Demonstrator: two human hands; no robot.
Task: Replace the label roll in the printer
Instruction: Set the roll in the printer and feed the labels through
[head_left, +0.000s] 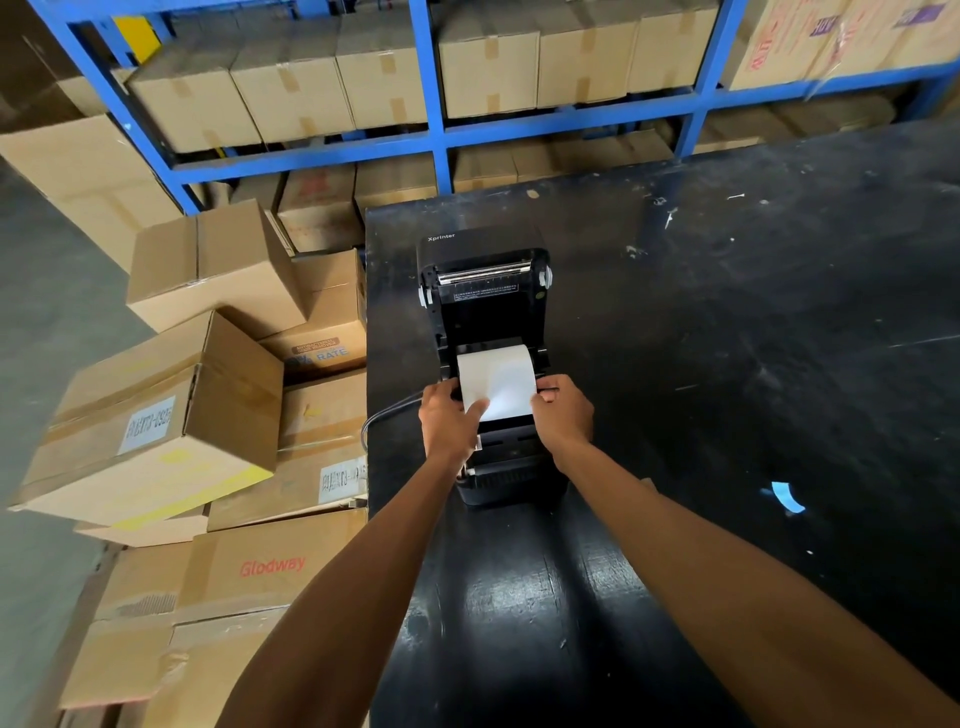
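Note:
A black label printer (485, 291) stands on the black table (727, 364) with its lid swung open toward the far side. A white label roll (498, 376) lies in the printer's bay, its loose end drawn toward me. My left hand (449, 421) grips the roll's left side, thumb across the paper's lower left corner. My right hand (563, 410) holds the roll's right edge, fingers curled against the bay's side. The roll's core and the bay's holders are hidden behind my hands and the paper.
A grey cable (387, 413) leaves the printer's left side over the table edge. Stacked cardboard boxes (171, 410) crowd the floor at left. Blue shelving (441, 130) with cartons stands behind. A blue scrap (787, 496) lies on the table at right.

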